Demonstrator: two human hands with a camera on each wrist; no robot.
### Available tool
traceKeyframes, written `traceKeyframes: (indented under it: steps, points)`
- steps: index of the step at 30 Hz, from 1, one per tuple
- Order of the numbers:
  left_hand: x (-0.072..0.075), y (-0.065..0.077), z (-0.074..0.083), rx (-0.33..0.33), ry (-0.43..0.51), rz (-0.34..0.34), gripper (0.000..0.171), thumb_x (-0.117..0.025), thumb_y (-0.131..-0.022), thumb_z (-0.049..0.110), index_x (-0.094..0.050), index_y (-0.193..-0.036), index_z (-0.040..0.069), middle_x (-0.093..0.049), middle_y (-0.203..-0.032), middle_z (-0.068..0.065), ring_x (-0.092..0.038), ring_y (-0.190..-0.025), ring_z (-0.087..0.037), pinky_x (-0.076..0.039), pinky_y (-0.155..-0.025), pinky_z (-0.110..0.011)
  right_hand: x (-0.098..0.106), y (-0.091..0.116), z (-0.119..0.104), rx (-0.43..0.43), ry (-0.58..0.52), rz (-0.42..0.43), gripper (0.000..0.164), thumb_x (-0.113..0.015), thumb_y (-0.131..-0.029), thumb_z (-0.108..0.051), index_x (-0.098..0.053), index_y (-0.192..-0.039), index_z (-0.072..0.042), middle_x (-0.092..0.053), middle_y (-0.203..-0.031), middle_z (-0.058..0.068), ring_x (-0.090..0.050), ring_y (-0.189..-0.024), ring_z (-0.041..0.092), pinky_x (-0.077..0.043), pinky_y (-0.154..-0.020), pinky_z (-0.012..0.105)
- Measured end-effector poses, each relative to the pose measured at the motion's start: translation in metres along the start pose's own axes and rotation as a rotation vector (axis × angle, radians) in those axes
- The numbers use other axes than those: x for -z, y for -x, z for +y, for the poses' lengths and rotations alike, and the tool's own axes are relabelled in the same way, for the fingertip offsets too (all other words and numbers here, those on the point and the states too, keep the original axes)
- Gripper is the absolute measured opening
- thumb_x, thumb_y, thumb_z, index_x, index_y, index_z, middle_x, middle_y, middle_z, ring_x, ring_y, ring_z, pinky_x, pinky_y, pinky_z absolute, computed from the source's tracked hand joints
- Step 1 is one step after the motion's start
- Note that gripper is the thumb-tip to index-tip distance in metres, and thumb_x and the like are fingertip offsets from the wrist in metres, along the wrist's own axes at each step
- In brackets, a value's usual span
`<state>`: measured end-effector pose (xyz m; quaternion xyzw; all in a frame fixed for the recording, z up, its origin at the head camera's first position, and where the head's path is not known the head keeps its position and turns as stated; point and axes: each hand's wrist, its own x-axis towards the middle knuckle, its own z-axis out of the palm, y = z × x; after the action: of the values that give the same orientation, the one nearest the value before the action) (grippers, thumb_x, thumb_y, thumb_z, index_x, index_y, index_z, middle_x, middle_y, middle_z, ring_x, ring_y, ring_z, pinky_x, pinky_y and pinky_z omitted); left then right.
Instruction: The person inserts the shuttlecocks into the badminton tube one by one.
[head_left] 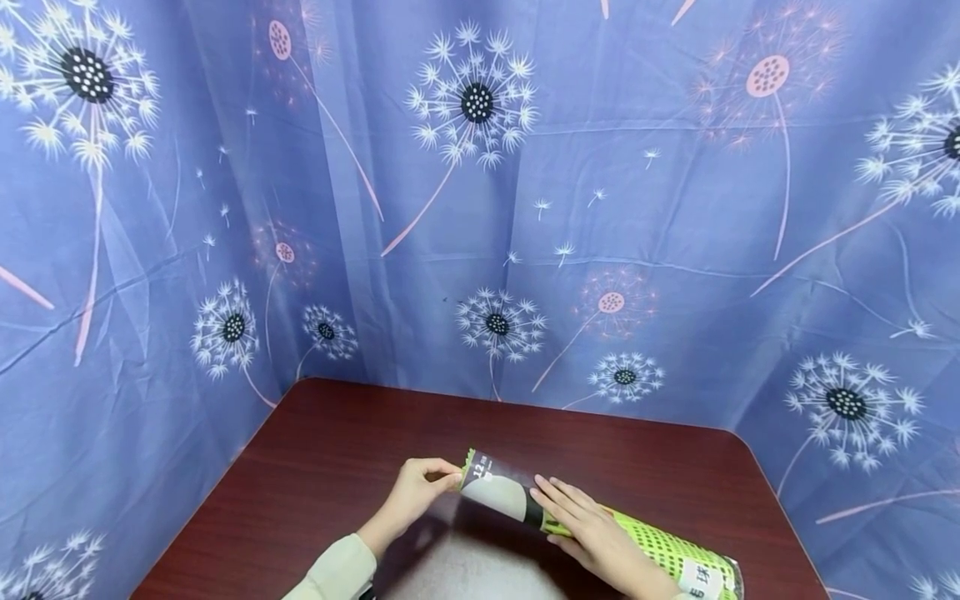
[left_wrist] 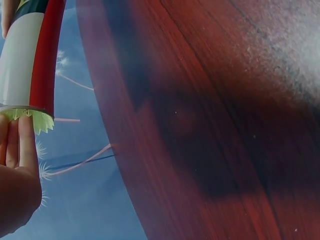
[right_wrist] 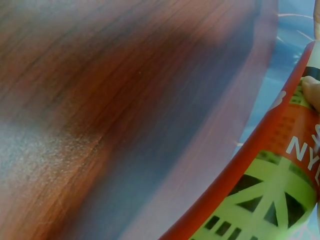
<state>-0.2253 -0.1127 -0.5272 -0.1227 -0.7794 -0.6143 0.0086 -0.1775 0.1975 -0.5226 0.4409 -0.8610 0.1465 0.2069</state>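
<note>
A long shuttlecock tube point(head_left: 660, 546), with green netting print, a grey-and-black band and white labels, slants over the table. Its printed side shows red with part of the word "NYLON" in the right wrist view. A jagged green shuttlecock skirt point(left_wrist: 44, 122) pokes out of the tube's left end. My left hand point(head_left: 422, 493) pinches that skirt at the tube's mouth, thumb and fingers together. The rest of the shuttlecock is hidden inside. My right hand point(head_left: 592, 533) grips the tube around its middle, fingers laid across the top; the thumb point(right_wrist: 312, 92) presses its side.
Beneath is a dark red wood-grain table point(head_left: 337, 433) with rounded back corners. A bright patch of glare point(head_left: 465, 571) lies on its near part. Blue dandelion-print curtains point(head_left: 420, 317) hang close behind the table and along its sides.
</note>
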Motion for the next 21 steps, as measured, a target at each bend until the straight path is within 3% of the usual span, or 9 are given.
traceKeyframes:
  steps: [5,9,11,16,18,21]
  points:
    - [0.000,0.003,0.012,-0.018,0.054,-0.046,0.010,-0.071,-0.085,0.003,-0.072,-0.090,-0.006,-0.071,-0.087,-0.017,-0.064,-0.073,-0.008,-0.055,-0.067,-0.025,-0.001,0.001,0.001,-0.004,0.007,-0.009,0.080,-0.079,-0.079,-0.016,-0.038,-0.147,-0.011,-0.041,-0.149,0.009,-0.046,-0.129,0.028,-0.045,-0.098,0.031]
    - [0.000,0.001,0.015,-0.023,0.065,-0.066,0.008,-0.068,-0.085,-0.003,-0.071,-0.090,-0.010,-0.070,-0.088,-0.020,-0.065,-0.073,-0.011,-0.057,-0.071,-0.039,-0.002,0.002,0.002,-0.022,0.016,-0.029,0.080,-0.079,-0.080,-0.018,-0.038,-0.148,-0.013,-0.040,-0.150,0.008,-0.044,-0.131,0.026,-0.041,-0.102,0.029]
    - [0.000,-0.003,0.006,-0.024,0.044,-0.075,0.008,-0.069,-0.085,-0.001,-0.072,-0.089,-0.007,-0.071,-0.087,-0.017,-0.064,-0.072,-0.010,-0.056,-0.070,-0.043,-0.002,0.002,0.002,-0.024,0.018,-0.030,0.080,-0.079,-0.080,-0.018,-0.038,-0.148,-0.013,-0.039,-0.151,0.007,-0.043,-0.132,0.024,-0.036,-0.105,0.024]
    - [0.000,-0.006,0.002,-0.035,0.022,-0.095,0.009,-0.072,-0.083,0.005,-0.074,-0.087,-0.003,-0.071,-0.083,-0.012,-0.060,-0.067,-0.005,-0.054,-0.062,-0.027,-0.002,0.002,0.002,-0.003,0.008,-0.003,0.077,-0.077,-0.081,-0.018,-0.039,-0.147,-0.012,-0.039,-0.150,0.007,-0.045,-0.130,0.027,-0.030,-0.108,0.021]
    - [0.001,-0.005,0.002,-0.032,0.017,-0.098,0.009,-0.073,-0.083,0.006,-0.074,-0.087,-0.003,-0.071,-0.081,-0.013,-0.059,-0.066,-0.005,-0.053,-0.061,-0.025,-0.002,0.002,0.001,-0.004,-0.004,-0.012,0.076,-0.076,-0.082,-0.018,-0.037,-0.148,-0.012,-0.038,-0.151,0.007,-0.045,-0.130,0.027,-0.028,-0.108,0.020]
    - [0.002,-0.007,0.002,-0.024,0.014,-0.111,0.009,-0.073,-0.083,0.005,-0.074,-0.087,-0.003,-0.071,-0.081,-0.012,-0.060,-0.067,-0.005,-0.056,-0.064,-0.031,-0.003,0.003,0.002,-0.019,-0.008,-0.034,0.077,-0.075,-0.083,-0.018,-0.035,-0.149,-0.013,-0.037,-0.151,0.008,-0.043,-0.132,0.027,-0.028,-0.108,0.019]
